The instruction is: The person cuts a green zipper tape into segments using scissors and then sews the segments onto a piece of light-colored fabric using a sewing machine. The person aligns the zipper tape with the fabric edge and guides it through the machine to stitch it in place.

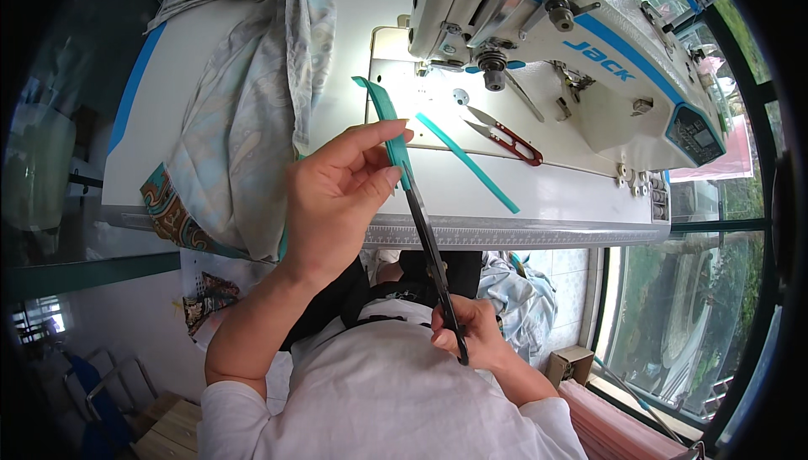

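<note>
My left hand (341, 195) pinches a teal fabric strip (383, 115) between thumb and fingers, holding it up over the white sewing table (555, 195). My right hand (471, 334) grips the handles of long black scissors (429, 245) close to my body. The blades point up and meet the strip at my left fingertips. A second teal strip (471, 164) lies flat on the table to the right.
A white industrial sewing machine (589, 47) stands at the back right. Small red-handled thread snips (505, 134) lie under its needle area. A pale patterned cloth (244, 115) is heaped on the table's left and hangs over the front edge. Windows are at the right.
</note>
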Demonstrator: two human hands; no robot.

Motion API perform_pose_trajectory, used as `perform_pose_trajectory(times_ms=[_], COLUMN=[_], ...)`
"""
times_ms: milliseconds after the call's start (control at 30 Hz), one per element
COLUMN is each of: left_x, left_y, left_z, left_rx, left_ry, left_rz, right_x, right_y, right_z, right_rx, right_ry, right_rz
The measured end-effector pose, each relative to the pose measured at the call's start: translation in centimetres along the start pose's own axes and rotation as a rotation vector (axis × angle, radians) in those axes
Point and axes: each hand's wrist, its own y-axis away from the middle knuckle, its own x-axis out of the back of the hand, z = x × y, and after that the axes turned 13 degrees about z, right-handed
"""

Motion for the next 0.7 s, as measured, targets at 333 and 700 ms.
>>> perform_pose_trajectory(times_ms=[333,700], left_x=[-0.03,-0.32], left_y=[-0.01,0.00], left_z=[-0.37,-0.50], left_rx=[0.011,0.012], left_ry=[0.022,0.025], left_rz=[0.006,0.017], right_x=[-0.39,-0.71], right_y=[0.02,0.19], right_z=[0.23,0.50], right_rx=[0.018,0.014], right_ry=[0.021,0.035], right_rz=[0.025,0.069])
